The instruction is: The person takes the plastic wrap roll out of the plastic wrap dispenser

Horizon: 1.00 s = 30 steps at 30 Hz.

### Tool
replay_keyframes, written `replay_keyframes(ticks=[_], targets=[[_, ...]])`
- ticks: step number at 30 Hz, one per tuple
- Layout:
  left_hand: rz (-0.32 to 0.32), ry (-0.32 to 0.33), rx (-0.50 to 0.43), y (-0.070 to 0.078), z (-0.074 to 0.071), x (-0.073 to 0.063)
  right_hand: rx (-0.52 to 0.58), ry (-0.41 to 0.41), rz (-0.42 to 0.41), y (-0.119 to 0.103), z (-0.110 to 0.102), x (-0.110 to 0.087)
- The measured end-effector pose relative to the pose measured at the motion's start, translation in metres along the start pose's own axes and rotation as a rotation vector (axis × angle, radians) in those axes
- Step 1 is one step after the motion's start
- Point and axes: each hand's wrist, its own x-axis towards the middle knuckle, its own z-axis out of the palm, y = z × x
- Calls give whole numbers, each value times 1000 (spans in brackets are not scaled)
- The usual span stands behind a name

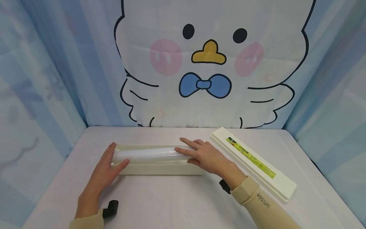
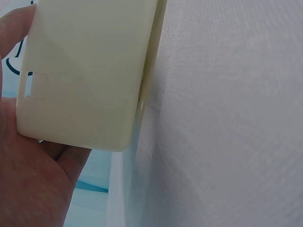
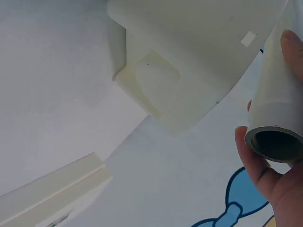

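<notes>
A long cream dispenser box (image 1: 160, 170) lies across the table without its lid, and a roll of cling film (image 1: 148, 155) sits along it. My left hand (image 1: 107, 170) holds the left end of the box, thumb at the front and fingers at the far side. In the left wrist view the box end (image 2: 85, 71) rests against that palm. With fingers and thumb, my right hand (image 1: 207, 156) grips the roll's right end, which is raised clear of the box; the right wrist view shows the hollow core (image 3: 277, 146) of the roll.
The matching long lid (image 1: 248, 159), with a yellow-green label, lies slantwise on the right of the white-covered table (image 1: 171, 203). Behind stands a curtain (image 1: 211, 108) with a cartoon bird; more curtains hang at both sides.
</notes>
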Motion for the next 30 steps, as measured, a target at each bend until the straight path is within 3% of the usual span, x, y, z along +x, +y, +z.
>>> replay_keyframes(ticks=[4,12,20,30], targets=[[3,3,3,-1,1,1,-60,-49,17,-2,-2,1],[-25,-3,7,1,1,0,-158,16,-40,-1,1,1],[-40,-10,6,2,0,0,-123,-3,-52,-2,1,1],[-9,4,12,0,0,1,-150,3,-81,-4,0,1]])
